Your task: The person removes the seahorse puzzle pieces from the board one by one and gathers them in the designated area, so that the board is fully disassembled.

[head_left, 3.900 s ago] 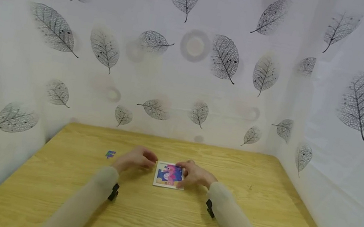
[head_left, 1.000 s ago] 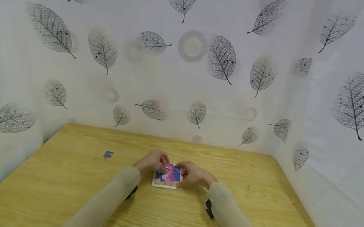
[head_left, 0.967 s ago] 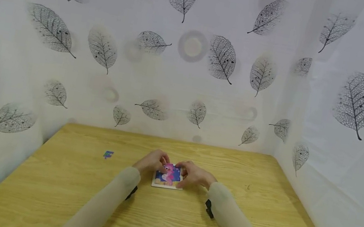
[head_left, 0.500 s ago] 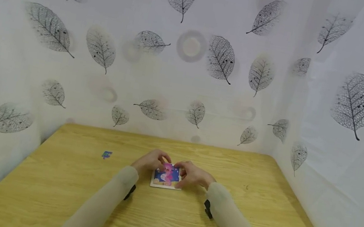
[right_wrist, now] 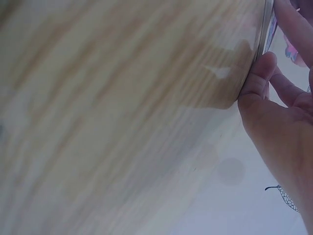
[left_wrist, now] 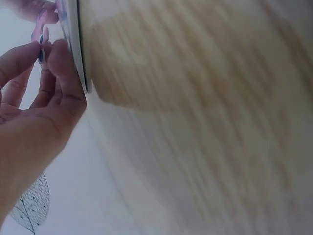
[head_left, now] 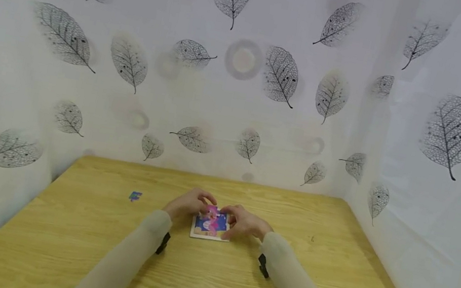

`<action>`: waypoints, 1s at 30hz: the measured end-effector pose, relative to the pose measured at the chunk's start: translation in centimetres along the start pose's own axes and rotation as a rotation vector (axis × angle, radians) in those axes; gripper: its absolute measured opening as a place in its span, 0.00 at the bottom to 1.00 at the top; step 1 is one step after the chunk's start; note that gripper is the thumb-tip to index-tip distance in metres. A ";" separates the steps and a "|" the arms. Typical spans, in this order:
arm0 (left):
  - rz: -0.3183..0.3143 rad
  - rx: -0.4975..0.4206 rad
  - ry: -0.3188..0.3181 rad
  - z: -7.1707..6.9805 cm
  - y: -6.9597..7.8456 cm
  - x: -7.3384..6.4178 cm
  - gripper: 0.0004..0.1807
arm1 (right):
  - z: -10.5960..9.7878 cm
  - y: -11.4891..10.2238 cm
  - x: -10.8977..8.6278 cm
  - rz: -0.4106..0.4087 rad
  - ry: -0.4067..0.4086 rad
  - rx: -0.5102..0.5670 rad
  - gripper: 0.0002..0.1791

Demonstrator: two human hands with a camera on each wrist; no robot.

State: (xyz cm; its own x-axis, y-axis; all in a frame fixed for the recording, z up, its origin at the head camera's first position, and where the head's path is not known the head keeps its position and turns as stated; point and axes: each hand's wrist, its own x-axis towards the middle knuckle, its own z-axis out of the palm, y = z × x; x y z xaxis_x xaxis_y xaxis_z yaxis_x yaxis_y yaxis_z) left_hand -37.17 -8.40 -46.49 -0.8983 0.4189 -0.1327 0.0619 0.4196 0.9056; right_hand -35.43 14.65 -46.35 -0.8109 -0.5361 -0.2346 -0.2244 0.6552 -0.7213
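Observation:
A square jigsaw puzzle (head_left: pixel 210 225) in a white frame lies mid-table in the head view, with a pink seahorse on a blue ground. My left hand (head_left: pixel 192 202) is over its upper left part and pinches a pink puzzle piece (head_left: pixel 211 210) between thumb and fingers. From the left wrist view, that puzzle piece (left_wrist: pixel 41 44) stands on edge, off the board's face, beside the frame's edge (left_wrist: pixel 77 44). My right hand (head_left: pixel 244 221) grips the frame's right side, fingers at the top corner and thumb at the lower one. Its thumb (right_wrist: pixel 261 71) presses the frame's edge (right_wrist: pixel 261 39).
A loose blue and green puzzle piece (head_left: pixel 135 196) lies on the wooden table (head_left: pixel 188 275) left of the left hand. Behind and beside the table hangs a white curtain (head_left: pixel 235 114) printed with dark leaves.
My left hand has gone from beside the frame to over its upper left part. In the last half second the pinched pink piece has tilted up. My right hand keeps its hold.

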 end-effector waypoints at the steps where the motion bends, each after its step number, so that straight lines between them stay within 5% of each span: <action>1: 0.003 -0.017 0.000 -0.1 0.0 -0.1 0.16 | 0.0 0.0 0.0 -0.005 -0.001 -0.007 0.42; 10: 0.040 -0.090 0.001 -1.4 -0.6 -1.1 0.15 | 0.3 0.1 0.2 0.000 0.004 -0.014 0.42; 20: -0.012 -0.086 0.082 -3.4 -1.5 -2.0 0.16 | 0.3 0.3 0.3 0.006 0.005 0.003 0.42; 30: 0.021 -0.077 0.091 -5.4 -2.5 -3.0 0.17 | 0.1 0.3 0.3 0.008 0.006 0.011 0.43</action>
State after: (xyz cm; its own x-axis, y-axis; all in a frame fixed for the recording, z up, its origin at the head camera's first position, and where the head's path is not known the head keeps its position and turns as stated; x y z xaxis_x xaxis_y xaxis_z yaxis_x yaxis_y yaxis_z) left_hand -36.98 -15.10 -46.21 -0.9330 0.3510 -0.0797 0.0504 0.3468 0.9366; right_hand -35.67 14.60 -46.69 -0.8159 -0.5275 -0.2366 -0.2118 0.6536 -0.7266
